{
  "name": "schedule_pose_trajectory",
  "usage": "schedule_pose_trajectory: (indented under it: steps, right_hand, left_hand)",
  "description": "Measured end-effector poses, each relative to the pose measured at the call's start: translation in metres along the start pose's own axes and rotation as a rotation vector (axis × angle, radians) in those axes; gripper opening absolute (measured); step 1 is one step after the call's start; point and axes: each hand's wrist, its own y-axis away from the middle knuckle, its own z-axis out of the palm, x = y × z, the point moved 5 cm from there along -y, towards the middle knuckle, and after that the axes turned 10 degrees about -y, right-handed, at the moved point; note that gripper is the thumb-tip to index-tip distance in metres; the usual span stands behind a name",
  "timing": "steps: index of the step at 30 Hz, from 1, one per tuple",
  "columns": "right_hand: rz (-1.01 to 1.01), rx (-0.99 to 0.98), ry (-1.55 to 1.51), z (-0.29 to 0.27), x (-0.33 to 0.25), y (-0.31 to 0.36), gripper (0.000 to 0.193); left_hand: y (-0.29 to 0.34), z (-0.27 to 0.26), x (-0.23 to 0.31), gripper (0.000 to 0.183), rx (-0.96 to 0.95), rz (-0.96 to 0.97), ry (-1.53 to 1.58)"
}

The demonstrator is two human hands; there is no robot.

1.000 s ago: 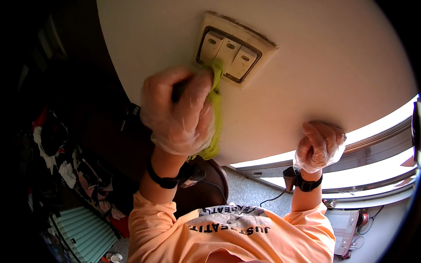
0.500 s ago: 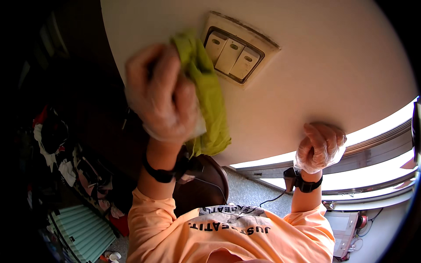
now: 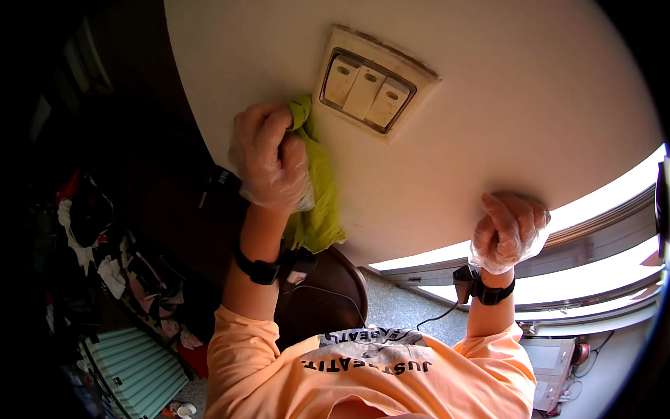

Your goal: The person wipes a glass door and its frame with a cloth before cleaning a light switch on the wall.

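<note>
My left hand point(image 3: 271, 157), in a clear plastic glove, is closed on a lime-green cloth point(image 3: 317, 188). Most of the cloth hangs down beside the hand, and its upper tip reaches close to the left edge of a wall switch panel point(image 3: 370, 84). Three rockers sit in this cream panel, whose frame is stained and has a dark, dirty upper edge. Over on the right, my right hand point(image 3: 511, 230), gloved the same way, rests curled against the pale wall point(image 3: 433, 181), with nothing visible in its fingers.
Below the right hand runs a bright window with a brown frame point(image 3: 586, 237). A dark brown rounded seat point(image 3: 328, 286) stands under my left forearm. Clothes point(image 3: 150, 279) are heaped at the left, near a pale green slatted object point(image 3: 132, 370). A cable hangs from each wrist device.
My left hand has drawn slightly to the right and down with the cloth, and is no longer blurred. The cloth's top has slid lower beside the panel. My right hand stays at the wall.
</note>
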Motion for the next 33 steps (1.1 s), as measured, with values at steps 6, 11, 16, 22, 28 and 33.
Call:
schedule_pose_trajectory:
  steps: [6, 11, 16, 22, 28, 33]
  right_hand:
    - [0.002, 0.005, -0.007, 0.005, 0.004, 0.005, 0.031]
    - [0.010, -0.013, -0.015, 0.008, 0.000, 0.002, 0.029]
    - [0.018, -0.024, -0.029, 0.005, -0.006, -0.003, 0.026]
    - [0.015, -0.019, -0.041, 0.006, -0.005, -0.001, 0.025]
    - [0.021, -0.018, -0.045, 0.010, -0.003, 0.002, 0.025]
    - [0.029, -0.034, -0.028, 0.011, -0.003, 0.005, 0.030]
  left_hand:
    - [-0.044, -0.022, 0.019, 0.029, 0.120, 0.138, 0.027]
    - [-0.078, -0.003, 0.019, 0.036, 0.124, 0.178, -0.025]
    - [-0.085, -0.008, 0.035, 0.037, 0.056, 0.210, -0.220]
    - [-0.083, 0.002, 0.072, 0.037, -0.048, 0.249, -0.222]
    - [-0.068, 0.006, 0.101, 0.030, -0.188, 0.288, -0.115]
    - [-0.048, -0.035, 0.095, 0.019, -0.055, 0.408, -0.019]
